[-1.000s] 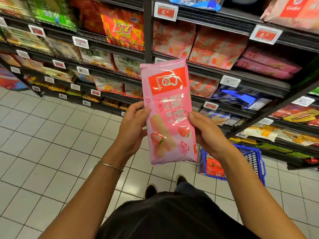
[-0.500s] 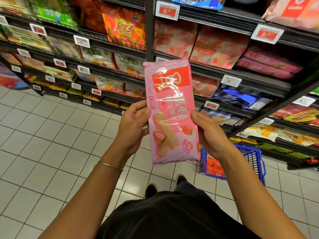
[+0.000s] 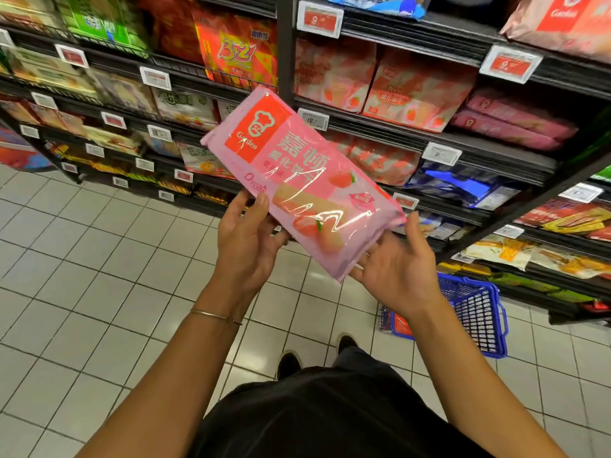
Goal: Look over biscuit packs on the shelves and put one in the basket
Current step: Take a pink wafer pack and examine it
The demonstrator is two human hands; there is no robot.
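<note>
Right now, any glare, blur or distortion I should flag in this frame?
Head view: white glare streaks cross the lower half of the pink biscuit pack, though the Garden logo is readable; green packs at upper left are smeared by blur; the wide angle splays the shelves; lighting is even, with no hard shadows.

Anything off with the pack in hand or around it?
Nothing stands out. The pink pack looks intact, only tilted, gripped by the left hand and resting on the right hand. The blue basket sits upright on the floor.
</note>
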